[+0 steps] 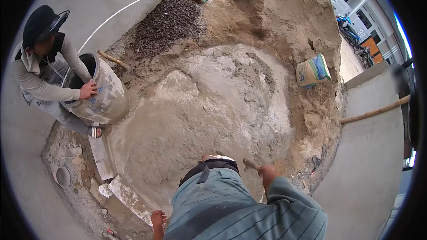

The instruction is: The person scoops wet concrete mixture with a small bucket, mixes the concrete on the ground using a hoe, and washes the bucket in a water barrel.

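Note:
Low in the view, my left hand [158, 217] hangs beside my body over the rubble edge, its fingers loosely curled, with nothing visible in them. On the other side, my right hand [267, 171] is closed round the end of a wooden handle [251, 164]; the rest of that tool cannot be made out. Wet grey mortar [191, 115] spreads over the ground in front of me, with paler powder at its far right.
A person [44, 71] at the left leans over a large barrel [109, 91], a hand on its rim. Dark gravel [167, 26] lies behind, near a sand heap [293, 9]. A cement bag [313, 71] rests at the right, near a wooden pole [376, 110].

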Demonstrator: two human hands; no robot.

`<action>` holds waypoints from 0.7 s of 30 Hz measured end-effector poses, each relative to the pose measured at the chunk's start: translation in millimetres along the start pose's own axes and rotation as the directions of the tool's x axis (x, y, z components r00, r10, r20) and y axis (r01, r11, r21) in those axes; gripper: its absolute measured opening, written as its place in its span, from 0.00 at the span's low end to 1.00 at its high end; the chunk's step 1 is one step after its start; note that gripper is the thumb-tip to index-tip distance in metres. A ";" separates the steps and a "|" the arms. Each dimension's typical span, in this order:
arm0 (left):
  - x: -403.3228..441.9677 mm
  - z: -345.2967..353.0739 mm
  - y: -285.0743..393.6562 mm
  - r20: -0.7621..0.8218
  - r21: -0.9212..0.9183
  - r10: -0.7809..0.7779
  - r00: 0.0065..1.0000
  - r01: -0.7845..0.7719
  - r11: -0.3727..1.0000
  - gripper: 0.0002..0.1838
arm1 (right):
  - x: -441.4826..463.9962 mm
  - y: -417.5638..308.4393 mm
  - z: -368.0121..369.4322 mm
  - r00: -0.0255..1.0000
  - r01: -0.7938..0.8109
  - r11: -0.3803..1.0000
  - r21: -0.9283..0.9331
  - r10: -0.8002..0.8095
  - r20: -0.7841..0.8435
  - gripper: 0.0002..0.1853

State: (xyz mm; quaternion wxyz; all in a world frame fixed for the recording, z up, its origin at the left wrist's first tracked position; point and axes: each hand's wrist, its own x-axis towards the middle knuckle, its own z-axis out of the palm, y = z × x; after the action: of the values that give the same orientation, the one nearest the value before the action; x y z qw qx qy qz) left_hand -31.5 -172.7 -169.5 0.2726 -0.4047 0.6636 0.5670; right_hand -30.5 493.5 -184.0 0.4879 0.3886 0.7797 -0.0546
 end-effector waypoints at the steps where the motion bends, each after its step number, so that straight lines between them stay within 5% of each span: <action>1: -16.7 9.6 2.0 0.016 0.012 -0.004 1.000 0.004 1.000 0.08 | 0.9 -6.0 -12.5 1.000 0.014 0.998 -0.059 -0.013 0.012 0.19; 4: 34.6 -3.3 -86.6 0.197 0.334 0.083 0.977 -0.146 0.931 0.08 | 8.9 -9.5 -45.3 0.999 0.023 0.998 -0.051 -0.020 0.050 0.19; 7: 4.8 20.9 -55.6 0.138 0.474 0.136 0.981 -0.186 0.860 0.10 | 56.2 -4.1 -56.1 0.996 0.066 0.996 -0.064 -0.062 0.070 0.18; 8: 5.2 25.6 -47.1 0.210 0.424 0.253 0.944 -0.321 0.847 0.07 | 73.1 -6.9 -63.6 0.991 0.126 0.987 -0.096 -0.121 0.061 0.17; 11: -63.1 92.1 77.4 -0.005 0.301 -0.057 0.998 0.056 0.952 0.06 | 116.2 -27.0 -75.6 0.974 0.221 0.967 -0.126 -0.224 -0.013 0.18; 15: -59.6 121.3 103.4 -0.104 0.210 0.001 0.995 0.021 0.977 0.07 | 132.4 -53.1 -105.6 0.976 0.214 0.972 -0.100 -0.216 -0.011 0.16; 21: -73.8 181.2 113.2 0.015 0.239 0.023 1.000 -0.026 0.971 0.07 | 133.0 -60.0 -152.9 0.986 0.165 0.982 -0.095 -0.162 0.044 0.17</action>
State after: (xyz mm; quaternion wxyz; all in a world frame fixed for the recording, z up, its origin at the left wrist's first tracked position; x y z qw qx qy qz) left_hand -106.3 23.9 -86.5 0.3165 -0.3571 0.7305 0.4886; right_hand -209.5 596.5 -229.3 0.5144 0.2977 0.8017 -0.0632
